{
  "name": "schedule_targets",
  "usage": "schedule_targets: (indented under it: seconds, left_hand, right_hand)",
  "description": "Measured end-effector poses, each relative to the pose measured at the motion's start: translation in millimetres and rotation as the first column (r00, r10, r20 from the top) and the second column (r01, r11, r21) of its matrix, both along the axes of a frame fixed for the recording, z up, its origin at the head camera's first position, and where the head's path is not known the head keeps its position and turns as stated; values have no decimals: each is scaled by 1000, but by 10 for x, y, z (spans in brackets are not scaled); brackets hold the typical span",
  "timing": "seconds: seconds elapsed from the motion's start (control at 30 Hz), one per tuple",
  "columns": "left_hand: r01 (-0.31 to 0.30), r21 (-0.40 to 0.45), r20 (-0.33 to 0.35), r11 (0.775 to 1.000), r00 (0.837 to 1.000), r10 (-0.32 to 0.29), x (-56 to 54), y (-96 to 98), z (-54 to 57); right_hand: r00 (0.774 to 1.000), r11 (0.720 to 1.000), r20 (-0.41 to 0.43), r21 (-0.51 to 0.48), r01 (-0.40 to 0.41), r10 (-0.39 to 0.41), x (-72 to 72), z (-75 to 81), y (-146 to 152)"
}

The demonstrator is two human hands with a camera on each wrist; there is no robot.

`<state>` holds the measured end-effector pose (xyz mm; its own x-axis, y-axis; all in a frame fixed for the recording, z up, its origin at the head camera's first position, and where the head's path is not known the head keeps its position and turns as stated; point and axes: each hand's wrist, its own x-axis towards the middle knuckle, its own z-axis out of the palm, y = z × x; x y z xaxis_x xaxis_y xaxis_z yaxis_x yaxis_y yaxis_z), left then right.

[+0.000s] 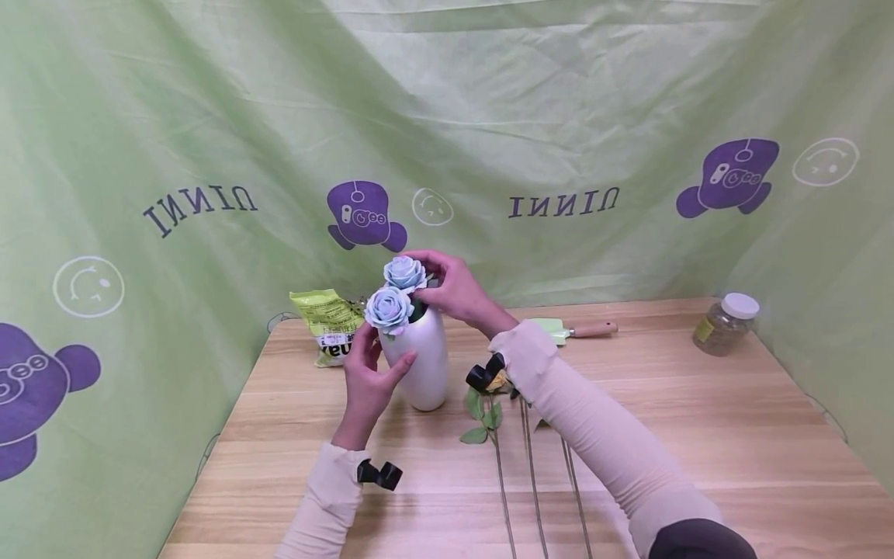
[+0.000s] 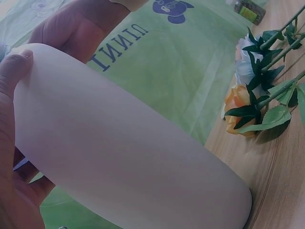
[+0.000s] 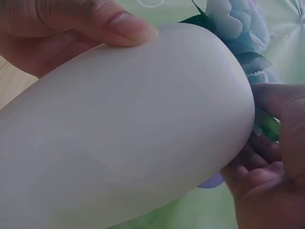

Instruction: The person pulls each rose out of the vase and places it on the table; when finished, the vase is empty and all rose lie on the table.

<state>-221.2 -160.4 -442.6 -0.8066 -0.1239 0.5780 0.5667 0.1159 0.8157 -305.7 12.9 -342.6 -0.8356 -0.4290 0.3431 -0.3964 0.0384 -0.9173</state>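
Observation:
A white vase (image 1: pixel 424 365) stands on the table, with two pale blue roses (image 1: pixel 389 309) at its mouth. My left hand (image 1: pixel 370 380) grips the vase's upper part; its thumb presses the near side and the other fingers lie around the far side. At the rim, my right hand (image 1: pixel 457 291) holds the rear rose (image 1: pixel 405 272) just below its bloom. Curled fingers and a green leaf (image 3: pixel 269 126) show beside the mouth in the right wrist view. The stems inside the vase are hidden.
Right of the vase lie several loose flowers, including an orange rose (image 2: pixel 240 107), their long stems (image 1: pixel 534 473) reaching toward the near edge. Behind stand a green snack bag (image 1: pixel 328 326) at left and a lidded jar (image 1: pixel 726 324) at far right. A wooden-handled trowel (image 1: pixel 592 330) lies between.

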Motion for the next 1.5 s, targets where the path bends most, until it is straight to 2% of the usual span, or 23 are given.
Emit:
schedule_targets:
  seconds: [0.13,0.3,0.77,1.5]
  left_hand:
    - [0,6,3,1000,1000,0,1,0,-2]
    - [-2,10,9,1000,1000,2,3,-4,-3]
    - [-5,6,12,1000,1000,5,10,-3,6]
    - [4,1,18,1000,1000,-4,15,-12,0]
  right_hand:
    - [998,996,-23,-77,52,-54,4,5,10]
    - [995,988,-35,-128,87,-92,3,6,15]
    - [992,980,-68,-177,95,-109,89,43,58]
    - [980,949,-119,-292,121,-161,212,89,117]
